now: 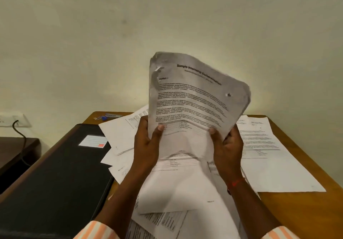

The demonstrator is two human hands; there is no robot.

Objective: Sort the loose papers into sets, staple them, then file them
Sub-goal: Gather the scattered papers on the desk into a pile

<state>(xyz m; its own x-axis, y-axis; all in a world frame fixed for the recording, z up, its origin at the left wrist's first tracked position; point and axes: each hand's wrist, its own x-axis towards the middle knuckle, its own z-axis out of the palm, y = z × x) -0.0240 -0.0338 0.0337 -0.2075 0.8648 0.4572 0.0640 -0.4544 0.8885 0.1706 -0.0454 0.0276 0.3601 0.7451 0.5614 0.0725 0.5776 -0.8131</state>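
1. Papers [278,164] lie loose and overlapping across the wooden table [306,211], the nearest ones under the person's forearms, where striped sleeves [92,231] show at the bottom edge.
2. The left hand [148,146] grips the lower left edge of a raised sheaf [194,94], thumb on the front and fingers curled behind.
3. The right hand [228,151] grips the lower right edge the same way; a red thread [236,182] circles that wrist.
4. The sheaf stands upright above the pile, its printed face to the camera and its top corners crumpled and bent. Its heading reads "Sample Internship Documentation".
5. A black folder [55,173] lies flat on the left of the table, with a white label [92,141] near its far end; some sheets overlap its right edge.
6. A small metal tool [111,116] with a blue part sits at the far edge, too small to identify.
7. On the cream wall at left, a socket [16,121] has a dark cable [22,136] plugged in.
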